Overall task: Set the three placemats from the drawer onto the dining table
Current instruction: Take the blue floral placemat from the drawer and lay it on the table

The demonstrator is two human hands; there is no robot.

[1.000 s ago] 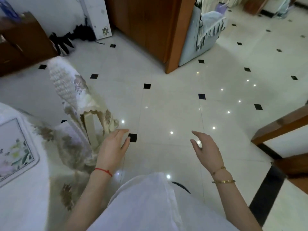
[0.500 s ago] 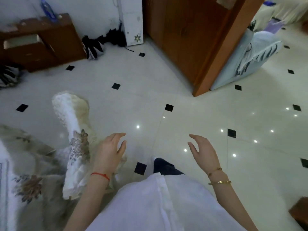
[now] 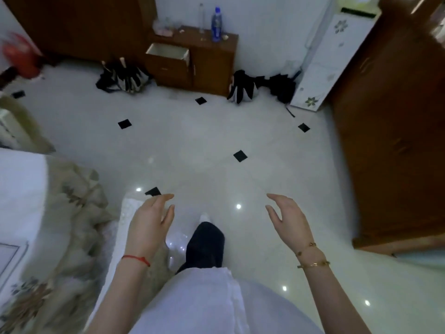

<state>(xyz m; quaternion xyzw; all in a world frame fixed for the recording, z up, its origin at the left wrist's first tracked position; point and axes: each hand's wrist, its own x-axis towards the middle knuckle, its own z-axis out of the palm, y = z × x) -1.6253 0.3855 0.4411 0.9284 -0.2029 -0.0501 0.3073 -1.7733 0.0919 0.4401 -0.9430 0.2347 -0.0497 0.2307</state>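
Note:
A small brown cabinet (image 3: 207, 66) stands against the far wall, its top drawer (image 3: 167, 52) pulled open with a pale inside; no placemat shows in it from here. My left hand (image 3: 150, 221) and my right hand (image 3: 287, 219) hang empty in front of me with relaxed fingers. The dining table (image 3: 16, 189) with its white cloth fills the left edge, and a corner of a flowered placemat (image 3: 9, 255) lies on it at the lower left.
A covered chair (image 3: 115, 237) stands just left of my leg. Black bags (image 3: 125, 78) and dark umbrellas (image 3: 260, 88) lie on the floor on both sides of the cabinet. Bottles (image 3: 216, 25) stand on its top. A large wooden unit (image 3: 395, 121) fills the right.
The view has swung left from the doorway and open floor to face the cabinet with the open drawer. Both hands stay empty and raised in front of me.

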